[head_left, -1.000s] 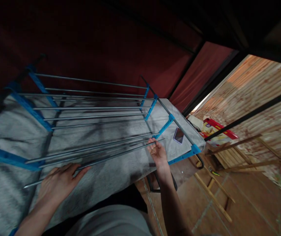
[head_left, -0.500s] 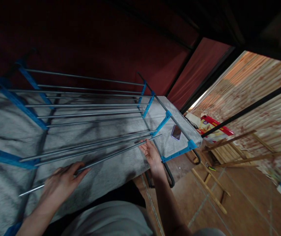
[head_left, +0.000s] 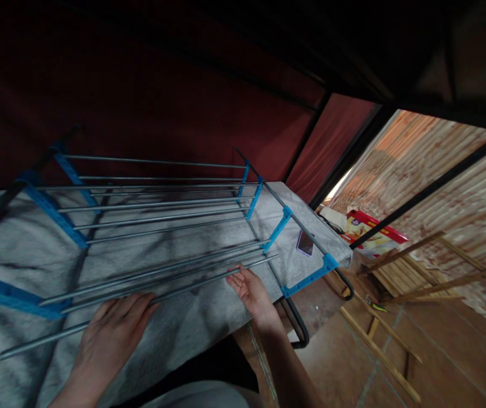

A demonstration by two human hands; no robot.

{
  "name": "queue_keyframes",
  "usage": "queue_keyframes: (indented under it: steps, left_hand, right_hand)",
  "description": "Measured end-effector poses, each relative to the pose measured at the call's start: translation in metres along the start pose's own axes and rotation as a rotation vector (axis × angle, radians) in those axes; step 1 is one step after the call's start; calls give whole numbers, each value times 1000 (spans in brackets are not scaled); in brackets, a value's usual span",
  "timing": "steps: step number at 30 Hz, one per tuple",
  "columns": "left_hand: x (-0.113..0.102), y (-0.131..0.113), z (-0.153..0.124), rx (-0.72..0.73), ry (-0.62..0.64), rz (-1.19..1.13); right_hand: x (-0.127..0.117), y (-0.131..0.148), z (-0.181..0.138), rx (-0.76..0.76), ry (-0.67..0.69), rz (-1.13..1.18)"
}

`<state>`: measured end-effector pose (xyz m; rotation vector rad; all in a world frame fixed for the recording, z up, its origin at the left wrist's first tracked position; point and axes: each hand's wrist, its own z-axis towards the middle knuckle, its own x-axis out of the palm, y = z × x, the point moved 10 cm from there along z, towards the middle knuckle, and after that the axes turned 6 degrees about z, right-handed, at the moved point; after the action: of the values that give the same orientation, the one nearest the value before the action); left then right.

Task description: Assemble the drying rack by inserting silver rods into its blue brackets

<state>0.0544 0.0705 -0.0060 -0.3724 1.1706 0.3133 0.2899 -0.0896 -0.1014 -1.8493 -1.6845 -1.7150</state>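
A loose metal rod (head_left: 196, 288) slants over the front of a blue-and-grey tube rack. My left hand (head_left: 118, 326) is closed over the rod left of its middle, back of the hand up. Nearer the rod's right end, my right hand (head_left: 249, 290) holds it lightly between thumb and fingers. The rod's right tip passes over the rack's side frame, and its left tip sticks out beyond my left hand. Blue plastic brackets, one at the right (head_left: 311, 276) and one at the left (head_left: 17, 294), flank the rod. Two more rods (head_left: 175, 265) lie just behind it.
The rack stands on grey cloth (head_left: 183, 317). A phone (head_left: 305, 242) lies inside its right end. Further right are a red box (head_left: 374, 232), a wooden folding chair (head_left: 421, 272) and a wooden frame (head_left: 379, 340) on the tiled floor. A dark red wall rises behind.
The view has tilted upward. The loose rod has shifted left, its left tip further out, and my left hand now lies flatter over it. My right hand still holds its right part.
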Motion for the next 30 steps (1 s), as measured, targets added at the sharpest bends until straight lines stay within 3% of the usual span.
queue_keyframes:
  steps: [5,8,10,12,15,17,22,26,28,30]
  left_hand:
    - [-53,-39,-3,91,-341,173]
    - [-70,-57,-16,101,-517,155]
    - [-66,-57,-13,43,-481,-8]
    - [-53,-51,-2,-81,-356,-246]
    - [-38,-53,14,-248,-226,-534]
    - [-39,-61,23,-293,-208,-655]
    - [-76,-70,51,-320,-265,-851]
    - [-124,-64,82,-214,-259,-732]
    - [-130,-62,91,-174,-213,-663]
    - [-117,-60,91,-161,-164,-636]
  right_hand:
    - [-11,11,2,-105,-79,143]
    - [-15,25,-2,-147,-124,201]
    - [-10,24,-7,-136,-140,224]
    - [1,11,-13,-91,-137,227]
    - [31,-26,-26,-4,-58,181]
    - [56,-50,-37,43,27,186]
    - [114,-79,-63,280,235,222]
    - [137,-79,-88,537,437,64]
    - [132,-66,-87,479,419,4]
    - [120,-45,-78,318,323,-13]
